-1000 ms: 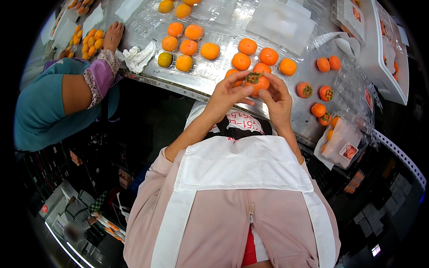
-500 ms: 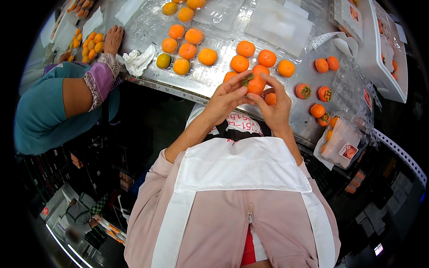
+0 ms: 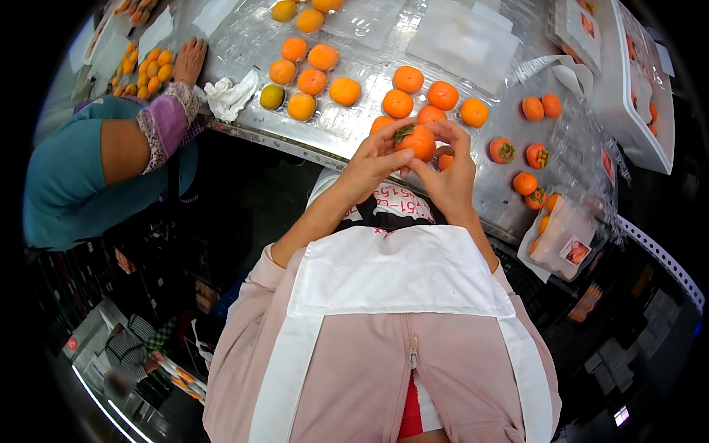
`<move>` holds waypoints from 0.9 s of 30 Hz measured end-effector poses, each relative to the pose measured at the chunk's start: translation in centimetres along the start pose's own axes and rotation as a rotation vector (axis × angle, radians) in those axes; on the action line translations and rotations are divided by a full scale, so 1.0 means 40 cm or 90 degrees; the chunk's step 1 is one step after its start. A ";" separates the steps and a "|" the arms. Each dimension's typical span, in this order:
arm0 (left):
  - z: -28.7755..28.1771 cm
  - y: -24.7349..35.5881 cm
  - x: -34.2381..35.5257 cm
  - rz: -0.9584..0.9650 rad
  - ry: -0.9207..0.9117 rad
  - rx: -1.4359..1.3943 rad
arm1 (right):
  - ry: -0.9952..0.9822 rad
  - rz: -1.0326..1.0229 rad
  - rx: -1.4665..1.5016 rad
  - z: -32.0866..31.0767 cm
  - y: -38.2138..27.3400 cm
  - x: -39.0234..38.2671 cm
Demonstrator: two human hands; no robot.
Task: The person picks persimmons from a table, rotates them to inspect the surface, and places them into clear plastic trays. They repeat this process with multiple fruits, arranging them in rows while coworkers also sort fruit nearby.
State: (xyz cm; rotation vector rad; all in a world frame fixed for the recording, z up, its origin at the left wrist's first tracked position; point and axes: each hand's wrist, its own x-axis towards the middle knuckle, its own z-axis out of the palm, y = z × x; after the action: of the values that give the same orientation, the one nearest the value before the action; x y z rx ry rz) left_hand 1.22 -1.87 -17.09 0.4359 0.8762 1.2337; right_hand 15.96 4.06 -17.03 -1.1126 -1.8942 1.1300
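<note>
A persimmon (image 3: 416, 141) is held above the near edge of the desk (image 3: 332, 133), grasped between both grips: the left hand (image 3: 369, 166) is closed on its left side with thumb and fingertips, and the right hand (image 3: 447, 173) is closed on its right side, fingers curled over the top. The green calyx is turned toward the left grip. Just beyond the grips, a cluster of loose persimmons (image 3: 421, 96) is laid on the desk. Further left of the left grip, a white cloth (image 3: 229, 96) is seen, and a co-worker's hand (image 3: 190, 60) is rested beside small fruits (image 3: 144, 70).
</note>
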 end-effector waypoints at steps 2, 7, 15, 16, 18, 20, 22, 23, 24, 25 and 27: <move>-0.004 -0.004 0.003 -0.012 -0.007 -0.036 | -0.001 0.038 0.046 0.000 -0.003 0.004; -0.011 -0.005 0.004 -0.013 0.042 -0.045 | -0.048 0.033 0.062 0.005 0.022 0.002; -0.038 0.004 0.015 0.055 0.090 0.064 | -0.078 0.189 0.367 -0.006 0.016 0.002; -0.036 0.003 0.014 0.059 0.079 0.059 | -0.076 0.201 0.375 -0.007 0.015 0.002; -0.034 0.000 0.016 0.068 0.057 0.047 | -0.071 0.208 0.383 -0.004 0.017 0.003; -0.036 -0.003 0.015 0.067 0.041 0.075 | -0.072 0.213 0.370 -0.003 0.021 0.004; -0.036 -0.004 0.014 0.062 0.031 0.086 | -0.078 0.215 0.335 -0.002 0.027 0.005; -0.035 -0.004 0.015 0.059 0.029 0.083 | -0.083 0.222 0.334 -0.003 0.029 0.006; -0.034 -0.004 0.014 0.056 0.026 0.080 | -0.088 0.230 0.333 -0.005 0.030 0.006; -0.034 -0.004 0.014 0.046 0.030 0.075 | -0.093 0.237 0.331 -0.006 0.032 0.006; -0.034 -0.005 0.015 0.027 0.037 0.065 | -0.099 0.241 0.347 -0.005 0.037 0.005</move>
State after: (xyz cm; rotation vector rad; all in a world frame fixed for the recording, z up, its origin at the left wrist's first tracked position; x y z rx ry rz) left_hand 0.32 -1.60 -18.25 0.5054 0.9867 1.2488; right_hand 16.55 4.70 -18.28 -1.1051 -1.3693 1.8527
